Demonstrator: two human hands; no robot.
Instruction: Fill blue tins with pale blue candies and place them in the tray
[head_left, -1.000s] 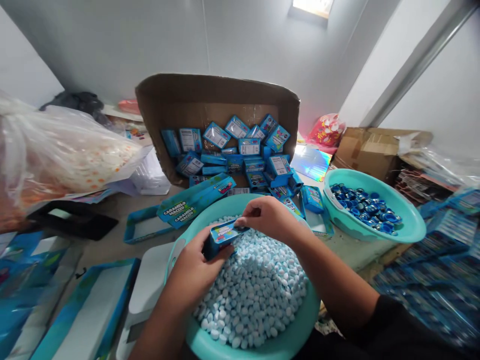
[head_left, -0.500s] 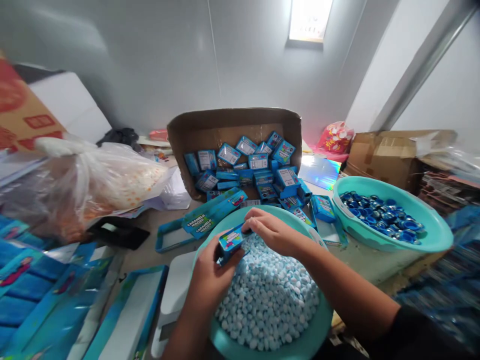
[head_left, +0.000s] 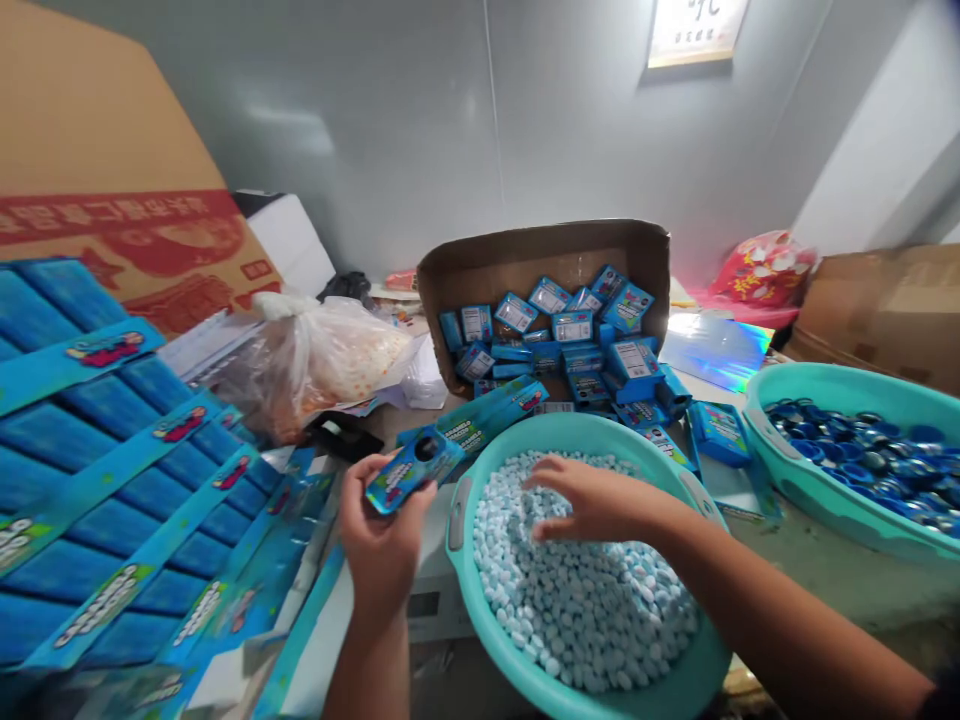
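My left hand (head_left: 390,540) is closed around a small blue printed box (head_left: 414,470) with a dark round spot on its upper face. It holds the box tilted, left of the turquoise basin (head_left: 463,560). Pale blue and white candies (head_left: 570,600) fill much of this basin. Over the candies hovers my right hand (head_left: 592,500), fingers and thumb apart, nothing visible in them. A white device with a small dark display (head_left: 424,604), perhaps a scale, stands beneath my left forearm's side of the basin, partly hidden.
Behind the basin, a cardboard carton (head_left: 540,250) holds several blue boxes. A second turquoise basin (head_left: 780,445) with shiny blue pieces stands right. Stacked blue packs (head_left: 112,470) rise at left, near a tied plastic bag (head_left: 322,350) and a big brown carton (head_left: 105,120).
My left hand has carried the blue box left, away from the basin's middle. My right hand has come off the box and opened over the candies. The view has turned left.
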